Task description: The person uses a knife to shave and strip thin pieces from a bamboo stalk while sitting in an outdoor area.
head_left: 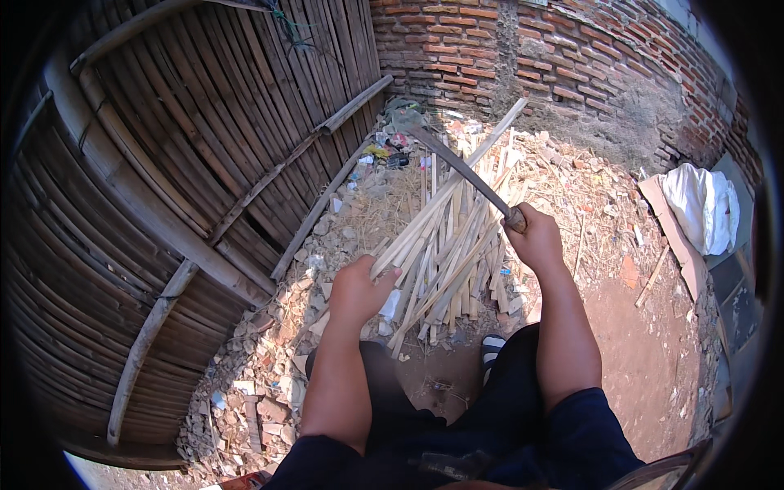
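My right hand [535,238] is closed round the short wooden handle of a machete [465,170]. Its long dark blade points up and to the left, crossing over a long pale bamboo strip [490,139]. Whether blade and strip touch I cannot tell. The near end of that strip is in my left hand [359,292], whose fingers are wrapped round it with the thumb to the right. The strip slants up to the right, toward the brick wall. Beneath it, between my hands, lies a loose pile of split bamboo strips [457,278] on the ground.
A bamboo slat wall [171,139] stands close on the left, and a brick wall [457,49] is ahead. Rubble [269,359] and bits of litter [384,153] cover the ground along them. A white sack [702,208] lies on boards at the right.
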### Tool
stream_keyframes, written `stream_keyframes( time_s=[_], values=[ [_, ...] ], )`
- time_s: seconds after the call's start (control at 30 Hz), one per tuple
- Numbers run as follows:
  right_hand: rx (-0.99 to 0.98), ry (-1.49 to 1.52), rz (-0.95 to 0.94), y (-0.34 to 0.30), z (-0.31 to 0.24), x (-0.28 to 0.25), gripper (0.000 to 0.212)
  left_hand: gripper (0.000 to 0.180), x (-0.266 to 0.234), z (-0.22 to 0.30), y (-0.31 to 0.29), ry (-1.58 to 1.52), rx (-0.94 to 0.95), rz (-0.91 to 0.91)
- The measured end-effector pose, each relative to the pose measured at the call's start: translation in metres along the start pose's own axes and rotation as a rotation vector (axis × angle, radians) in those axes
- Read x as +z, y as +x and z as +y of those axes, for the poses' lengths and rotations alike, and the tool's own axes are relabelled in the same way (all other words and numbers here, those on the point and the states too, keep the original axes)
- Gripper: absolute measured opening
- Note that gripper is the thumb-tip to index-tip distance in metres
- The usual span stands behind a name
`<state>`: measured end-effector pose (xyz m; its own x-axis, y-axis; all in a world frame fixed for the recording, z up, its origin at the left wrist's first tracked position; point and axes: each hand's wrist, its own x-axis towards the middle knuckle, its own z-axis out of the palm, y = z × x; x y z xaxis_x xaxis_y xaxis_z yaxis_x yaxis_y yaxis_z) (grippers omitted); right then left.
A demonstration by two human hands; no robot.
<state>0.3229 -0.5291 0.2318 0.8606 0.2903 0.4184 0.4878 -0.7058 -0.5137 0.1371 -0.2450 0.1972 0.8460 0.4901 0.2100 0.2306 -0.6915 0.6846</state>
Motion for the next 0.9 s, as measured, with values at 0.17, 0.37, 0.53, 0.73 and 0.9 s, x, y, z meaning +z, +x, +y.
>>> stream_keyframes(
  time_s=[0.17, 0.37, 0.53, 0.73, 0.9],
  values=[
    [-0.254, -0.073, -0.149, -0.010, -0.026, 0.012, 0.021, 0.046, 0.015, 0.007, 0.008, -0.014, 0.038, 0.022],
    [-0.180, -0.045, -0.091, -0.004, 0.008, 0.006, 0.017, 0.048, 0.009, 0.007, 0.005, -0.016, -0.018, -0.064],
    [-0.022, 0.024, -0.014, 0.001, 0.034, -0.009, 0.020, 0.049, 0.005, 0.001, -0.002, 0.014, 0.001, -0.089],
    [-0.380, -0.151, -0.300, -0.019, 0.006, 0.005, 0.017, 0.050, 0.013, -0.008, 0.002, -0.018, 0.113, -0.099],
    [-0.145, -0.021, -0.242, -0.005, 0.032, -0.008, 0.024, 0.050, 0.010, -0.007, 0.000, 0.023, 0.069, -0.124]
  ],
)
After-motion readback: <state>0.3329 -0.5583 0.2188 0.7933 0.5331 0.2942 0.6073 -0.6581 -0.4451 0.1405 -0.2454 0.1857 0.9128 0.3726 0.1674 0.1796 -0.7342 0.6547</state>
